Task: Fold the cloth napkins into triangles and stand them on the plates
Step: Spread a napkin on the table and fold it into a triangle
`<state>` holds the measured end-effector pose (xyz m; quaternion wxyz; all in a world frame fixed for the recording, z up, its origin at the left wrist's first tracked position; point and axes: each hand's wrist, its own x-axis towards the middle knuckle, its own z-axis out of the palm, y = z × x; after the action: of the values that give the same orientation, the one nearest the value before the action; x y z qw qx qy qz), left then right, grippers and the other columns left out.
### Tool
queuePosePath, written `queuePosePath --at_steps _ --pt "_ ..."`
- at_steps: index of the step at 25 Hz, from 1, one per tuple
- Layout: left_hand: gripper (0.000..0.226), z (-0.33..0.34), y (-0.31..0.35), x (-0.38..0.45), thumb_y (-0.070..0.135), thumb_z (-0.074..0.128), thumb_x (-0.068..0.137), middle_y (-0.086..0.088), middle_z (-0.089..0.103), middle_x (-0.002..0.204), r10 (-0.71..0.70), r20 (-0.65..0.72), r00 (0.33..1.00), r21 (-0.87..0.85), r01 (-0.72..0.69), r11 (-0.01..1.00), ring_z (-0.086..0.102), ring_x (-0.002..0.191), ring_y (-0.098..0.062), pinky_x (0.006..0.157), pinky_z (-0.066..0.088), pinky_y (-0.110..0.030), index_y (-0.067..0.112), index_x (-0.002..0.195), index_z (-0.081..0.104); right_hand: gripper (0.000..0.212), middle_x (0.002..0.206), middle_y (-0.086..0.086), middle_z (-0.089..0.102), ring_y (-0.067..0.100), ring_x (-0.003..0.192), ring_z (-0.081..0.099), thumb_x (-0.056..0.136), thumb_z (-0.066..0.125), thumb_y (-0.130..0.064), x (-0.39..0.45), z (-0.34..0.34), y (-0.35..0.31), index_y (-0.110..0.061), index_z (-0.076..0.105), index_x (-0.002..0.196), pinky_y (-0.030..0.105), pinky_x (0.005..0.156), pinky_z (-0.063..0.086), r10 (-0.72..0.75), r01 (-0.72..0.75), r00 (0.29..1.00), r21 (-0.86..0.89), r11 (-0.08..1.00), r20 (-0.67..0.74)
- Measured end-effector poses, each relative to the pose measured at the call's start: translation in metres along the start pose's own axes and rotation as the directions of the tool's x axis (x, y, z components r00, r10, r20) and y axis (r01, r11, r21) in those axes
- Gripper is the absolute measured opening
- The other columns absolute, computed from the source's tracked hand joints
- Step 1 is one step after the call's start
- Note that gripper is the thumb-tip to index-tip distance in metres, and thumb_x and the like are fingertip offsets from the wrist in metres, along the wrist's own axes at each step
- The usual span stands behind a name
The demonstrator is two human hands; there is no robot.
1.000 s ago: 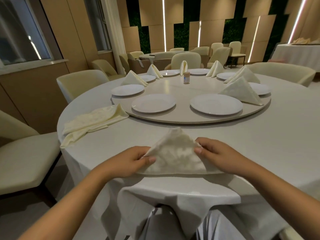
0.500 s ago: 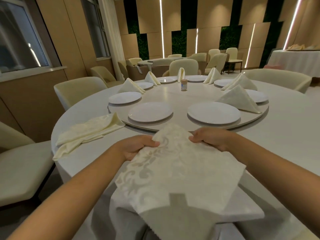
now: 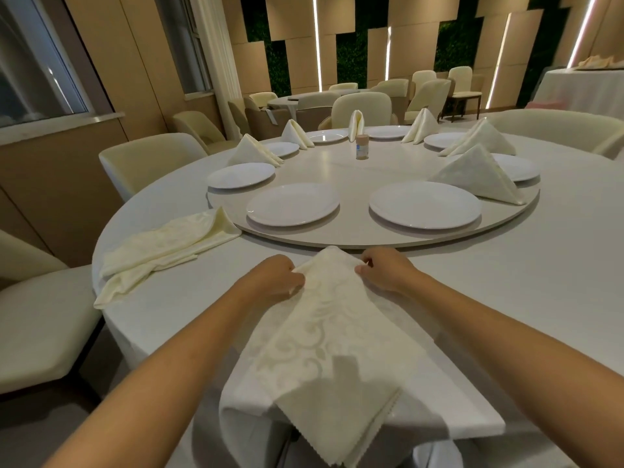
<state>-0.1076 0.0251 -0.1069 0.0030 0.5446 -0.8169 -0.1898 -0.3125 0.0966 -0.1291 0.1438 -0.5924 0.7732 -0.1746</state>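
1. Nearest, a patterned cream napkin [image 3: 324, 339] lies spread over the near edge of the round table [image 3: 557, 265], its pinked lower edge hanging past the rim towards the camera.
2. The left hand [image 3: 275, 278] pinches the napkin's far left edge, fingers curled round the cloth.
3. The right hand [image 3: 385, 270] grips the far right edge the same way, thumb and fingers closed on the fabric; the two hands sit close together just short of the turntable [image 3: 354, 238].
4. To the left, a loose pile of unfolded napkins [image 3: 162, 244] rests on the tablecloth, its far end touching the turntable's rim.
5. On the turntable, the two nearest plates [image 3: 293, 204] [image 3: 425, 205] are bare, as is a third plate [image 3: 240, 175] further left.
6. Beyond, a folded triangle napkin [image 3: 477, 173] stands to the right beside its plate, and more folded napkins stand by the far plates.
7. A small bottle [image 3: 362, 147] stands near the turntable's middle.
8. Cream chairs [image 3: 148, 157] ring the table.
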Motion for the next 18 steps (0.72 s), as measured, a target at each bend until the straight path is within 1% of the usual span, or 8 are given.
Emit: queuePosePath --at_steps 3,5,7,10,13,15,17,18 --pt "0.027 0.018 0.001 -0.01 0.039 0.045 0.094 0.0 0.059 0.099 0.034 -0.156 0.987 0.113 -0.017 0.993 0.054 0.085 -0.019 0.066 0.038 -0.03 0.015 0.106 0.053 0.021 0.098 0.0 0.065 0.022 0.095 0.059 0.094 0.053 -0.029 -0.004 0.014 0.006 -0.017 0.066 0.106 0.029 0.068 0.037 -0.032 0.037 0.994 0.051 0.998 -0.105" --pt "0.035 0.024 -0.001 -0.015 0.047 0.045 0.095 0.0 0.06 0.103 0.038 -0.177 0.983 0.142 -0.013 0.99 0.053 0.086 -0.019 0.068 0.039 -0.03 0.017 0.113 0.046 0.02 0.092 0.005 0.065 0.027 0.09 0.06 0.096 0.051 -0.024 -0.007 0.021 0.011 -0.014 0.068 0.097 0.029 0.063 0.035 -0.105 0.109 0.983 0.017 0.994 -0.153" --pt "0.045 0.03 0.0 -0.021 0.053 0.043 0.094 -0.002 0.06 0.106 0.035 -0.187 0.982 0.175 -0.002 0.985 0.055 0.087 -0.021 0.071 0.042 -0.032 0.016 0.12 0.041 0.025 0.091 0.008 0.06 0.028 0.087 0.057 0.098 0.046 -0.023 -0.009 0.025 0.015 -0.01 0.066 0.094 0.03 0.062 0.034 -0.201 0.185 0.964 -0.103 0.977 -0.174" --pt "0.059 0.05 0.003 -0.028 0.057 0.032 0.095 -0.01 0.05 0.126 0.031 -0.23 0.973 0.246 0.027 0.969 0.052 0.109 -0.028 0.087 0.042 -0.038 0.015 0.137 0.031 0.03 0.098 0.008 0.052 0.024 0.084 0.049 0.1 0.039 -0.025 -0.008 0.026 0.018 -0.007 0.063 0.104 0.03 0.064 0.031 -0.272 0.231 0.951 -0.249 0.94 -0.146" --pt "0.066 0.054 0.004 -0.031 0.059 0.024 0.096 -0.013 0.033 0.145 0.049 -0.297 0.954 0.283 0.04 0.958 0.033 0.13 -0.03 0.104 0.029 -0.042 0.018 0.148 0.023 0.032 0.105 0.008 0.053 0.023 0.092 0.048 0.101 0.037 -0.027 -0.009 0.024 0.015 -0.007 0.059 0.112 0.03 0.068 0.032 -0.267 0.188 0.951 -0.395 0.899 -0.155" --pt "0.066 0.054 0.008 -0.033 0.056 0.022 0.098 -0.009 0.016 0.157 0.132 -0.275 0.952 0.259 -0.059 0.964 0.016 0.143 -0.028 0.114 0.014 -0.043 0.018 0.152 0.018 0.032 0.119 0.008 0.056 0.026 0.107 0.05 0.099 0.039 -0.023 -0.012 0.024 0.012 -0.01 0.056 0.124 0.031 0.077 0.034 -0.342 0.234 0.925 -0.461 0.856 -0.167" --pt "0.066 0.062 0.016 -0.037 0.053 0.018 0.099 -0.005 -0.003 0.162 0.201 -0.172 0.964 0.275 -0.149 0.95 -0.005 0.148 -0.025 0.119 -0.003 -0.045 0.02 0.154 0.007 0.041 0.138 0.005 0.05 0.025 0.125 0.044 0.099 0.039 -0.021 -0.013 0.024 0.005 -0.016 0.046 0.139 0.033 0.098 0.035 -0.458 0.382 0.879 -0.38 0.842 -0.131" --pt "0.066 0.068 0.019 -0.039 0.055 0.015 0.098 -0.003 -0.01 0.161 0.199 -0.115 0.973 0.288 -0.159 0.944 -0.012 0.148 -0.024 0.118 -0.009 -0.047 0.022 0.154 0.0 0.043 0.146 0.003 0.043 0.022 0.134 0.038 0.1 0.036 -0.021 -0.011 0.024 0.0 -0.019 0.041 0.143 0.034 0.108 0.03 -0.493 0.45 0.866 -0.3 0.841 -0.084"
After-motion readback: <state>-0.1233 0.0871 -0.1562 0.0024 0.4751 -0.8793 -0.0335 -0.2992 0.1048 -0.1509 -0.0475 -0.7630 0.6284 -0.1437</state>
